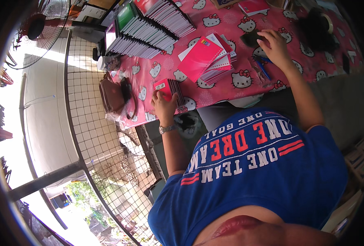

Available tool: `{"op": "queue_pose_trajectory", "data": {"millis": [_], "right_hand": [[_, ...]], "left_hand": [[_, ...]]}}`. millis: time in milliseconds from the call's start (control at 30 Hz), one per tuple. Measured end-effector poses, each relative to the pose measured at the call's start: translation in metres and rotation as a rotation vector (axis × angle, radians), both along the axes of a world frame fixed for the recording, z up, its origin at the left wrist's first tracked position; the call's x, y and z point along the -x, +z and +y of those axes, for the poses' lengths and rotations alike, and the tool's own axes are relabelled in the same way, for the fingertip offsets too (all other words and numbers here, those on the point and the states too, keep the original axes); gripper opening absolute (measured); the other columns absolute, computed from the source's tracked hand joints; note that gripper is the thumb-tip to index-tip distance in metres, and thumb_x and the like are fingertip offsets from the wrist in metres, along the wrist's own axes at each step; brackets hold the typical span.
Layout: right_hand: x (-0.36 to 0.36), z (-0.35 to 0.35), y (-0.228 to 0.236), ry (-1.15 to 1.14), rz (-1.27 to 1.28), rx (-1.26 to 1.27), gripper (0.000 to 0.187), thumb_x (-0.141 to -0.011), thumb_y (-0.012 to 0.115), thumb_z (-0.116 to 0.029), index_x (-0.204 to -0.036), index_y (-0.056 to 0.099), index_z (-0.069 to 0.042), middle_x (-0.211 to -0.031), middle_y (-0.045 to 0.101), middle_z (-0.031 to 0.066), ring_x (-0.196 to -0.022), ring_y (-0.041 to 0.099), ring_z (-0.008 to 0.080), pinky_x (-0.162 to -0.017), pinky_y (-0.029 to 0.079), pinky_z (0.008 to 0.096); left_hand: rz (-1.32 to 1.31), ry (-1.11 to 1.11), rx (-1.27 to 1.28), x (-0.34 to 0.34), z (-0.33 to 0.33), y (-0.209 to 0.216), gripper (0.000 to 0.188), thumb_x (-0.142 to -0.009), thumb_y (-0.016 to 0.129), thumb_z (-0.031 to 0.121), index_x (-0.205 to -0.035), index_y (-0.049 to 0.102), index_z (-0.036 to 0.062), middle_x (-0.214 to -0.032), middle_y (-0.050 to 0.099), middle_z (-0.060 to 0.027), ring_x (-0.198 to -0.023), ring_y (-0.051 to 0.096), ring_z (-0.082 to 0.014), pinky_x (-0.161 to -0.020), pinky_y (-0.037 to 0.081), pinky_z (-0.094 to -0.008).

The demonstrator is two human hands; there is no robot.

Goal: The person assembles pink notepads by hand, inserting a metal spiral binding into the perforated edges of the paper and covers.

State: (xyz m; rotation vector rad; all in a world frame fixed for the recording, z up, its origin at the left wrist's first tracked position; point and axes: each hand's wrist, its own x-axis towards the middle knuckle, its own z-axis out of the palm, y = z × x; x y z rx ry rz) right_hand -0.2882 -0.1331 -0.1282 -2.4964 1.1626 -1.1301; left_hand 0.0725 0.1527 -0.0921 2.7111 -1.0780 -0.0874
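My left hand (164, 107) is at the near edge of the table. Its thumb and fingers are spread around the near end of a small stack of red spiral notebooks (174, 88). Farther right, my right hand (275, 48) reaches over the tabletop, fingers and thumb curved at a dark, flat, soft-looking piece (251, 39). What that piece is made of cannot be made out. Between the hands lies a fanned pile of pink-red covers and white punched sheets (202, 57). A blue pen-like tool (264, 71) lies just nearer than my right hand.
Tall stacks of spiral notebooks (147, 30) stand at the back left of the pink patterned tablecloth (155, 69). A brown bag (113, 95) sits at the left edge. A black fuzzy bundle (315, 33) lies at the right. A wire-mesh wall (93, 127) and a fan (36, 26) are further left.
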Motion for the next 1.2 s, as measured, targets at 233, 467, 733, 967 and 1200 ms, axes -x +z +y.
{"op": "queue_pose_trajectory", "data": {"millis": [233,467,733,967,1200], "right_hand": [[-0.024,0.018,0.003,0.142,-0.119,-0.174,0.023,-0.087,0.069,-0.02,-0.106,0.068,-0.008,-0.113,0.063,0.0066,-0.106,0.061,0.0278,-0.093,0.047,0.0417],[-0.024,0.02,0.04,0.106,-0.113,-0.007,0.023,-0.086,0.07,-0.014,-0.108,0.068,-0.007,-0.115,0.063,0.0064,-0.108,0.06,0.0281,-0.095,0.046,0.0409],[-0.033,0.03,0.072,0.352,-0.348,-0.081,0.025,-0.088,0.068,-0.008,-0.113,0.068,-0.006,-0.11,0.067,0.0096,-0.102,0.065,0.0268,-0.087,0.053,0.0356],[-0.078,0.04,0.105,0.426,-0.447,-0.062,0.026,-0.091,0.065,-0.014,-0.117,0.065,-0.007,-0.106,0.067,0.0132,-0.103,0.063,0.0319,-0.093,0.049,0.041],[-0.084,0.039,0.097,0.321,-0.113,0.363,0.047,-0.086,0.067,-0.017,-0.132,0.058,-0.013,-0.13,0.056,0.0074,-0.113,0.058,0.0243,-0.096,0.046,0.0412]], "left_hand": [[-0.294,-0.686,0.553,0.09,-0.089,0.077,0.039,-0.079,0.077,0.025,-0.11,0.06,0.0093,-0.13,0.056,-0.015,-0.119,0.052,-0.0374,-0.098,0.045,-0.0469],[-0.323,-0.85,0.122,0.123,-0.121,0.072,0.028,-0.083,0.072,0.018,-0.109,0.063,0.0095,-0.105,0.063,-0.0092,-0.095,0.063,-0.0289,-0.078,0.055,-0.0405],[0.031,-0.987,0.29,0.091,-0.124,0.121,0.016,-0.085,0.062,0.011,-0.101,0.065,0.0118,-0.09,0.068,-0.0083,-0.074,0.066,-0.0293,-0.062,0.054,-0.0406],[-0.241,-0.928,0.334,0.085,-0.165,0.104,0.025,-0.087,0.061,0.017,-0.111,0.059,0.0098,-0.102,0.066,-0.0096,-0.097,0.061,-0.0302,-0.086,0.041,-0.0434],[-0.272,-0.926,0.427,0.087,-0.177,0.095,0.025,-0.09,0.059,0.016,-0.114,0.059,0.0091,-0.104,0.066,-0.01,-0.099,0.06,-0.0297,-0.086,0.042,-0.042]]}}
